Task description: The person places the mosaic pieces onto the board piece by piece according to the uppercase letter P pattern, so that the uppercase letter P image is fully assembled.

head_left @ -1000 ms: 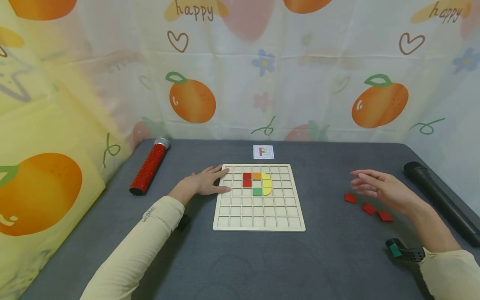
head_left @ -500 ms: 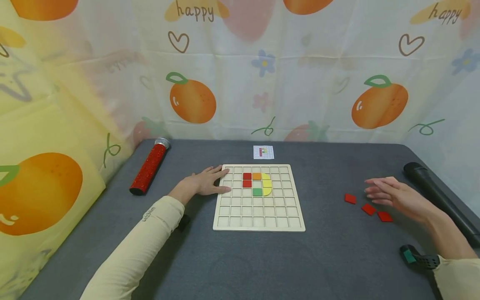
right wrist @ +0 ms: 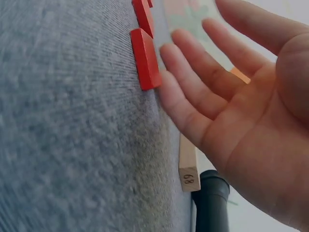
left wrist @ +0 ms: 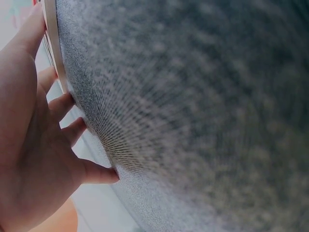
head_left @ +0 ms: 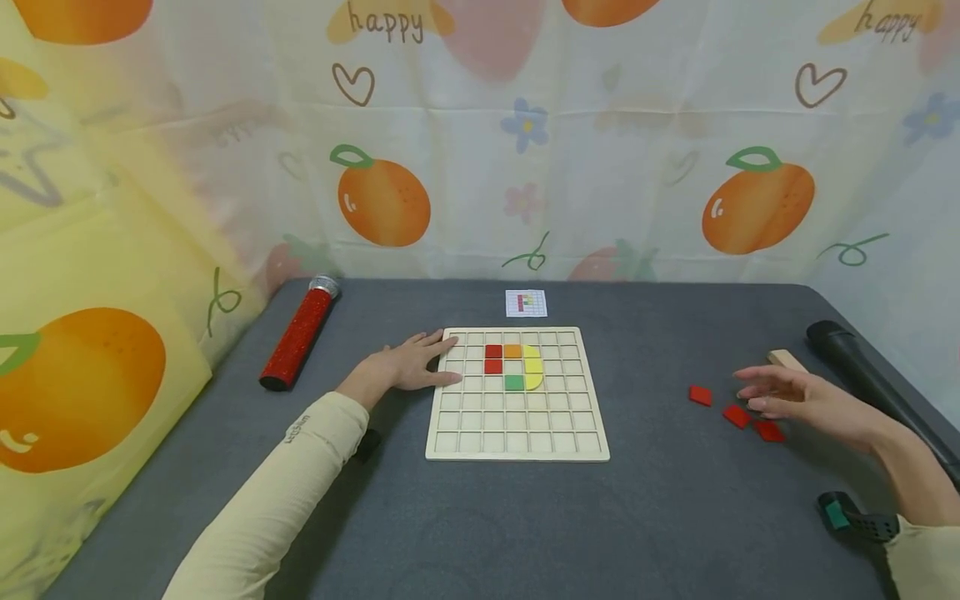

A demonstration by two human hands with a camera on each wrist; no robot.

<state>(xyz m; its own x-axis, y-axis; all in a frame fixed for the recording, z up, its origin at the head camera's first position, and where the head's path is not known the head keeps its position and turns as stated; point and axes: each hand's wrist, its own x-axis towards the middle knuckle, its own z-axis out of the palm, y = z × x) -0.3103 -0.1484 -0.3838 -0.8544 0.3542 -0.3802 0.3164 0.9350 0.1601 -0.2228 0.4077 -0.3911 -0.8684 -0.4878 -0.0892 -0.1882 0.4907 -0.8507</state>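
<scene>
With the left hand [head_left: 408, 365] spread on the gridded board [head_left: 516, 402], seemingly steadying it, the empty right hand [head_left: 816, 402], fingers loosely extended near three red tiles [head_left: 737, 417] right of the board, would best pinch one by its edges.

1 red silver-headed microphone [head_left: 298, 337], 1 black cylinder [head_left: 888, 392] at right, 1 wooden block [head_left: 786, 360] near it, 1 fruit-print backdrop [head_left: 465, 183]
</scene>
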